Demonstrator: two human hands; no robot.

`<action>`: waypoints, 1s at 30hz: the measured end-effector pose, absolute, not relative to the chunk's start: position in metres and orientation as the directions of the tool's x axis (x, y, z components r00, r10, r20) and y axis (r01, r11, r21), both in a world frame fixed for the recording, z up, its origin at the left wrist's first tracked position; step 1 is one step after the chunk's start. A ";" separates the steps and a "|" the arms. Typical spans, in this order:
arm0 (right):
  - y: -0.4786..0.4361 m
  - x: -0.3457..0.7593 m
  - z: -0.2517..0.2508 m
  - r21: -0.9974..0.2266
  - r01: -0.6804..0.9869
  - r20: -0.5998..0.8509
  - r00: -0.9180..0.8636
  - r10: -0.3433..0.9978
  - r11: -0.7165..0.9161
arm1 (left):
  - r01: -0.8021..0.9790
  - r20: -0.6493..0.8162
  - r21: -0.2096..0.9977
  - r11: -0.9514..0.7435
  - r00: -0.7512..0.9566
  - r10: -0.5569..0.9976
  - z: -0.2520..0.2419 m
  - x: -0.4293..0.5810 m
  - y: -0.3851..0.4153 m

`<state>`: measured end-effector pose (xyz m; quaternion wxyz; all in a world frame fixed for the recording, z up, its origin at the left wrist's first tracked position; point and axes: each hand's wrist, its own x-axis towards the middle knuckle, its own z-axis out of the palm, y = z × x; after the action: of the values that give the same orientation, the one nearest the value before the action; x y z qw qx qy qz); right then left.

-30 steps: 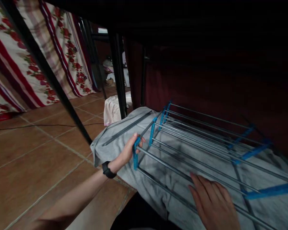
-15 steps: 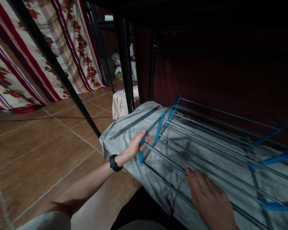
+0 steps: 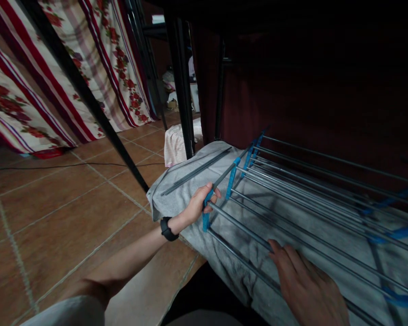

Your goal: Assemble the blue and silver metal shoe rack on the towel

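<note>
A metal rack (image 3: 258,233) of grey tubes with blue plastic joints lies across a grey blanket. My left hand (image 3: 197,201), with a black band on its wrist, is closed around the blue joint at the rack's near left corner. My right hand (image 3: 308,283) bends over the front tube farther right, its fingertips curled behind the tube and partly hidden. Farther right, more blue joints (image 3: 399,234) link the tubes. Two or more loose grey rods (image 3: 197,171) lie side by side on the blanket (image 3: 190,163), left of the rack.
Black metal posts (image 3: 88,99) rise at the blanket's left end, with a dark red cloth (image 3: 258,104) behind. Tiled floor (image 3: 64,222) spreads to the left, crossed by a thin black cable (image 3: 98,164). A striped floral curtain (image 3: 98,68) hangs beyond.
The whole scene has shifted slightly right in the picture as the view turned a little. Both hands keep their places on the rack.
</note>
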<state>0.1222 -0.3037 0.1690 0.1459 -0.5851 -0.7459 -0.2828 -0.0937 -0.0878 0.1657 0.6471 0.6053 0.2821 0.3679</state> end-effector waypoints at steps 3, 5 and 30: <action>-0.305 0.122 0.169 0.244 0.955 0.549 -0.278 0.788 0.167 | -0.129 0.087 0.992 -0.014 0.582 0.809 0.166 -0.095 -0.087; -0.306 0.121 0.169 0.239 0.956 0.558 -0.278 0.782 0.169 | -0.129 0.093 0.991 -0.020 0.590 0.802 0.166 -0.095 -0.087; -0.305 0.120 0.168 0.218 0.967 0.541 -0.230 0.809 0.130 | -0.196 0.070 0.978 0.068 0.621 0.781 0.166 -0.093 -0.087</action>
<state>0.1197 -0.3048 0.1682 0.1474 -0.6026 -0.7369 -0.2684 -0.0931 -0.0865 0.1662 0.6864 0.5824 0.2509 0.3560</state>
